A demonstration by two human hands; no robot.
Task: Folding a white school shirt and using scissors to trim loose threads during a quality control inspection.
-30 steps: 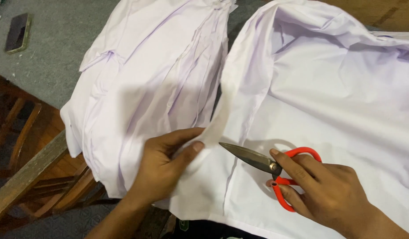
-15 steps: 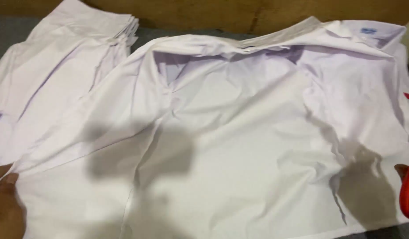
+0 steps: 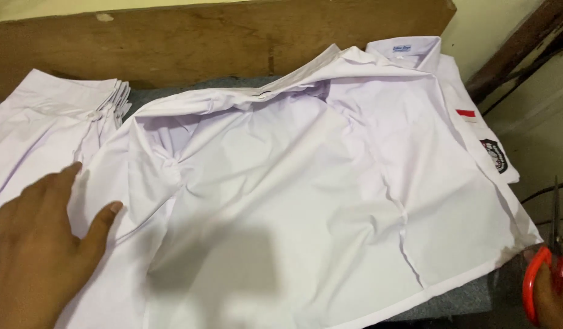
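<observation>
Resting flat at eight o'clock, your left hand [image 3: 35, 244] lies open with fingers spread wide, its thumb and fingertips touching the near sleeve edge of the large white cotton shirt [image 3: 306, 201] and gripping nothing. Beyond it at ten o'clock sits a neat stack of folded white shirts [image 3: 47, 131], just beside the spread one. The spread shirt fills the middle of the grey felt-covered tabletop [image 3: 458, 298], collar up at one o'clock against the brown wooden backboard [image 3: 202, 45], with a small red-and-white flag patch [image 3: 467, 115] and a dark shield-shaped badge [image 3: 494, 155] on the sleeve at two o'clock. At four o'clock your right hand [image 3: 552, 298], mostly cut off by the frame edge, is closed around the red-handled steel scissors [image 3: 546, 268], blades pointing up and clear of the cloth. Keep the left palm pressing evenly so the fabric stays taut and flat, smooth the creases running through the centre panel, and hold the scissor tips away from the hem while you work.
</observation>
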